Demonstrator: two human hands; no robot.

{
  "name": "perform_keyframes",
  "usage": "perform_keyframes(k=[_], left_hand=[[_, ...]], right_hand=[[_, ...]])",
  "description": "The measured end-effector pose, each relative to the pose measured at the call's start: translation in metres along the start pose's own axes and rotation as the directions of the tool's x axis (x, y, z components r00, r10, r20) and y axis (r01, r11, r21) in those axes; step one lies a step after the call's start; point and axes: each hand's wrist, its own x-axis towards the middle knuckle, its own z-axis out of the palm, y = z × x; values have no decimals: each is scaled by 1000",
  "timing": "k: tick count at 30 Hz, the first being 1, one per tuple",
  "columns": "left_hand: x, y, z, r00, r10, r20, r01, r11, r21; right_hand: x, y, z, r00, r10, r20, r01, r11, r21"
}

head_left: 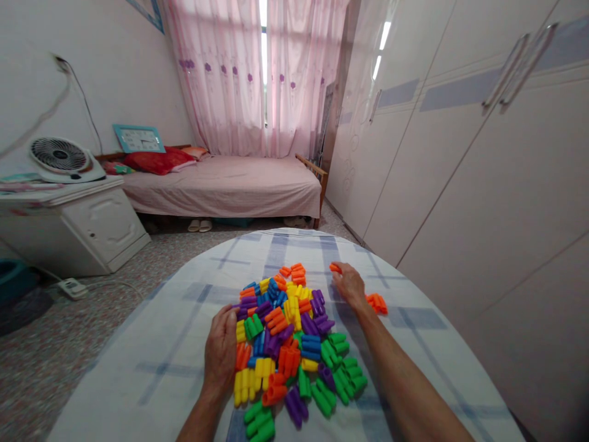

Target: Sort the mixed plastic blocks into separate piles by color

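Left hand [221,350]: flat and open, palm down on the pile's left edge, holding nothing.
Pile of ridged plastic blocks [294,331]: five colours, mid checked tablecloth [161,368].
Right hand [350,285]: fingertips pinch one small orange plastic block [335,267] beyond the pile.
Orange block cluster [377,302]: one, beside the right wrist.

We see a white tablecloth [161,344] crossed by pale blue plaid bands. At its middle the pile of blocks [294,344] mixes orange, yellow, green, purple and blue; a single orange piece [335,267] lies toward the far edge, more orange pieces [377,302] toward the right edge. Beyond, we note pink curtains [230,80] with purple flowers, a pink bedspread [221,178], a red pillow [156,161].
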Motion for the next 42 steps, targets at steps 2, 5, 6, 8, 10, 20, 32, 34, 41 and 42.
perform_keyframes(k=[2,5,6,8,10,20,32,34,41,42], left_hand=[[0,0,0,1000,2,-1,-2,1000,3],[1,-1,1,1000,-7,0,7,1000,1],[1,-1,1,1000,-13,1,13,1000,-1],[1,-2,1,1000,-18,0,18,1000,-6],[1,-3,1,1000,-17,3,17,1000,-6],[1,-1,1,1000,-2,1,2,1000,6],[1,-2,0,1000,-20,14,20,1000,14],[1,-2,0,1000,-23,16,23,1000,14],[1,0,0,1000,-7,0,7,1000,11],[1,-1,0,1000,-7,0,7,1000,9]], right_hand=[[2,20,-13,998,55,-20,-56,998,-38],[2,47,-23,994,112,-14,-113,990,-85],[0,54,-24,993,116,0,-115,989,-96],[-4,64,-22,995,93,45,-88,991,-105],[-9,68,-19,994,50,92,-41,994,-100],[-4,44,-24,995,35,91,-21,989,-148],[26,-83,36,918,-302,257,292,953,78],[31,-96,44,917,-291,272,283,957,71],[37,-104,48,898,-238,371,257,967,-1],[36,-102,46,900,-231,370,255,967,-15]])
